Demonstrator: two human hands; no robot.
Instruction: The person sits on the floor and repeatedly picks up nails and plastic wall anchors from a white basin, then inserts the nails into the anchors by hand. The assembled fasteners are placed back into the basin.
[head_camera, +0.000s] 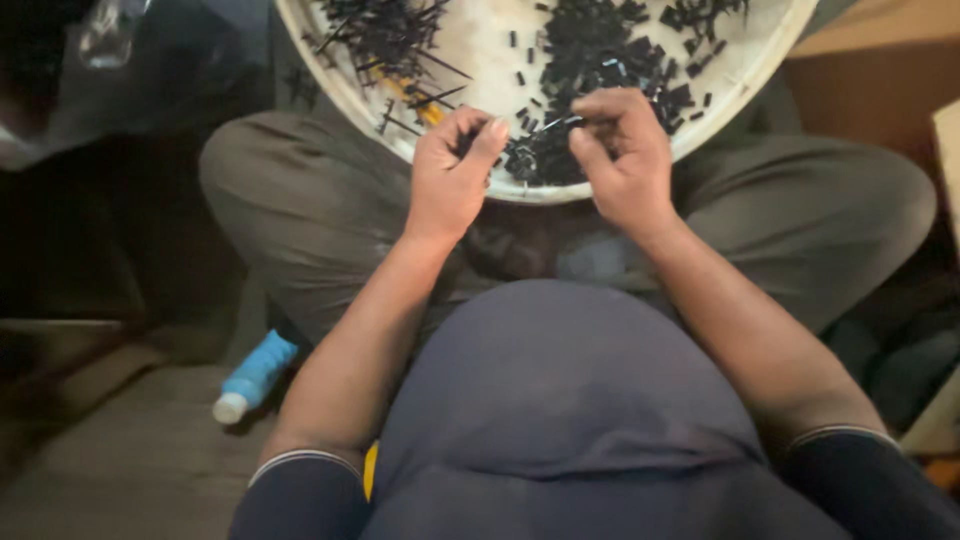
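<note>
A round white tray (745, 72) rests on my crossed legs, filled with several small black pieces (600, 50) and thin black sticks (385, 35). My left hand (450, 175) is at the tray's near rim, thumb and fingers pinched on a small black piece. My right hand (625, 155) is beside it, pinching one end of a thin wire-like stick (553, 124) that points toward the left hand. The two hands sit a few centimetres apart over a heap of black pieces at the rim.
A blue bottle with a white cap (255, 378) lies on the floor by my left knee. A clear plastic bag (110, 40) is at the upper left. A brown cardboard box (870, 70) stands at the upper right.
</note>
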